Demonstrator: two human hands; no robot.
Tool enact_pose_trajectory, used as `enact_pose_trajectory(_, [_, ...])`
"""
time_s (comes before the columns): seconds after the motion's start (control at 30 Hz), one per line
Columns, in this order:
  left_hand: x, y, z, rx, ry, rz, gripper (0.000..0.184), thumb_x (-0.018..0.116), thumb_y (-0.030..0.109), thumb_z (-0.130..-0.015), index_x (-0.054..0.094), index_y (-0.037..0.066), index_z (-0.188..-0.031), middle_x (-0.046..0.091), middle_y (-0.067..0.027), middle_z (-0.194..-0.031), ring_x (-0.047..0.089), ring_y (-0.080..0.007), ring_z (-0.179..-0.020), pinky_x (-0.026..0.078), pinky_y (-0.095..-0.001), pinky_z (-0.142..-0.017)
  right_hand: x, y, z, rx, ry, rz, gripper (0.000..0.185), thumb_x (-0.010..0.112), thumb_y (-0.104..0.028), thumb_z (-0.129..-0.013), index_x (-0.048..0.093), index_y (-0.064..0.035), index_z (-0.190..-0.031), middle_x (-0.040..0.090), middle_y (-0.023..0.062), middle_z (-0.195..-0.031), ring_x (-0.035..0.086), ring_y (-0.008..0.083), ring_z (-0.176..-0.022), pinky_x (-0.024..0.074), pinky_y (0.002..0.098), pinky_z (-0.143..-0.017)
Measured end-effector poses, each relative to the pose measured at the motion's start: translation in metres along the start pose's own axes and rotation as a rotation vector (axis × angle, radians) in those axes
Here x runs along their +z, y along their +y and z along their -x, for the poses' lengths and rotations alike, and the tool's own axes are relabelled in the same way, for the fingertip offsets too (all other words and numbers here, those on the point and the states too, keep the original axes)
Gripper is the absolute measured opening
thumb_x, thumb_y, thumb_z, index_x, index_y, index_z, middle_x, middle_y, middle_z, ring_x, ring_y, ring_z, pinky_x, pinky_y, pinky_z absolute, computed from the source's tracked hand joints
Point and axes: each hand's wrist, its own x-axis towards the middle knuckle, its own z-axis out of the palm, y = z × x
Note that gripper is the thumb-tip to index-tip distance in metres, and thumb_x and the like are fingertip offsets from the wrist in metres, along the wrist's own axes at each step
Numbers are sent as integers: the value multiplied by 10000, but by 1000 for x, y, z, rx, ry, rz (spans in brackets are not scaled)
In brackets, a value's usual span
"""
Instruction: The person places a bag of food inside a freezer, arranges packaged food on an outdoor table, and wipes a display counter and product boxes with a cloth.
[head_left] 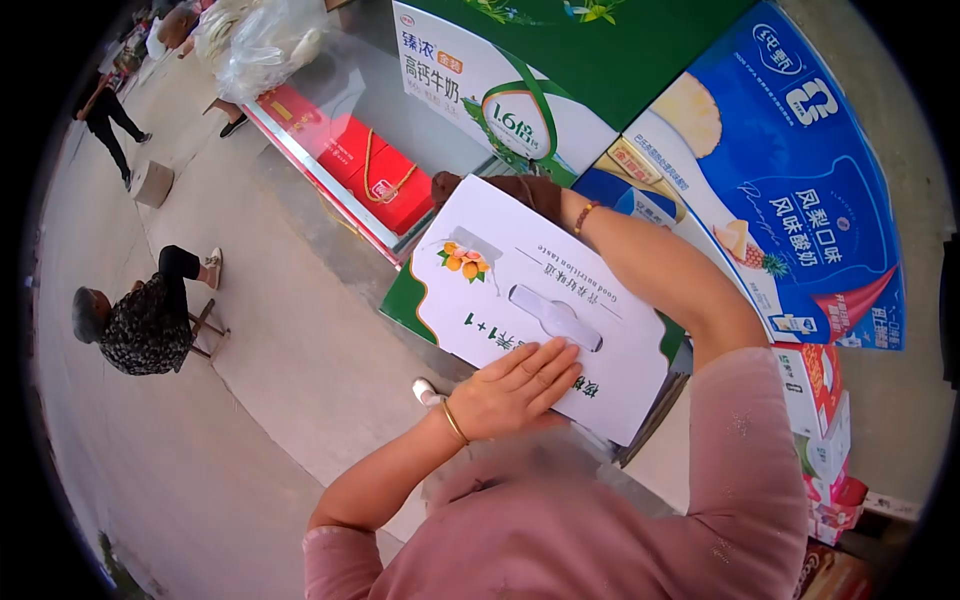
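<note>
Box [535, 272] at 12 o'clock from me: probably stiff card, heavy if full, best held by its handle [555, 318]. My left hand [518, 388] lies flat on its 6 o'clock side; brown cloth [528, 192] at 11 hides whether my right hand [566, 206] grips.

Soft daylight covers the pale concrete paving [290, 340].
</note>
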Motion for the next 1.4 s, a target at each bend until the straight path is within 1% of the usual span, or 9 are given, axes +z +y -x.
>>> enact_pose_trajectory(0.57, [9,16,-4,50,7,-130,677,675,522,-748,569,38,-1209,562,-156,-1259,523,-299,-1192,400,-408,-971,47,222,193,-122,739,2931,491,474,-209,-887,431,-99,-1363,549,118,-1252,569,194,-1041,468,279,-857])
enact_pose_trajectory(0.63, [9,18,-5,34,9,-166,692,685,500,-749,550,18,-1226,547,-169,-1273,514,-315,-1199,398,-423,-971,93,222,164,1190,-395,3902,550,416,-395,-937,371,-79,-1384,482,104,-1316,498,160,-1118,398,262,-949])
enact_pose_trajectory(0.77, [10,14,-2,107,13,-161,721,700,463,-747,510,-12,-1256,522,-192,-1294,494,-337,-1213,375,-455,-993,160,252,138,2585,-2898,2502,526,401,-402,-969,382,-46,-1355,481,76,-1305,471,153,-1165,362,284,-1008])
enact_pose_trajectory(0.83, [6,11,1,131,14,-148,717,705,437,-748,497,-19,-1262,511,-197,-1304,481,-341,-1224,357,-465,-1008,216,256,122,2105,-2319,2916,460,410,-295,-966,398,-11,-1327,488,78,-1287,466,172,-1183,352,303,-1020])
enact_pose_trajectory(0.9, [5,12,0,131,24,-117,714,710,411,-749,485,-26,-1267,500,-203,-1313,469,-345,-1235,340,-475,-1023,250,243,144,1533,-3148,2652,438,398,-228,-934,408,13,-1300,497,102,-1267,478,212,-1187,380,329,-1002])
enact_pose_trajectory(1.1, [-12,-3,11,246,-49,93,643,712,283,-755,475,-12,-1274,465,-167,-1345,410,-321,-1276,274,-492,-1065,218,173,246,2281,-3298,1981,364,443,-187,-904,476,14,-1206,574,147,-1039,591,239,-804,504,334,-704])
enact_pose_trajectory(1.17, [-18,-11,20,229,-18,70,604,706,250,-759,487,7,-1267,472,-135,-1335,431,-299,-1245,289,-489,-1052,174,112,244,2008,-4092,-408,360,462,-211,-908,505,5,-1192,563,156,-1138,572,281,-963,467,396,-840])
enact_pose_trajectory(1.27, [-9,-24,27,192,53,23,522,697,195,-761,528,38,-1230,534,-111,-1267,503,-276,-1153,347,-451,-994,130,80,158,1700,-3576,-2178,414,445,-300,-936,493,-80,-1283,477,138,-1314,436,272,-1227,315,454,-1019])
enact_pose_trajectory(1.4, [-7,-18,25,169,120,-28,475,691,177,-761,561,33,-1195,578,-108,-1207,535,-266,-1116,373,-415,-955,104,110,163,1187,-3674,-2381,399,432,-334,-933,516,-159,-1281,502,103,-1292,426,249,-1237,294,465,-1021])
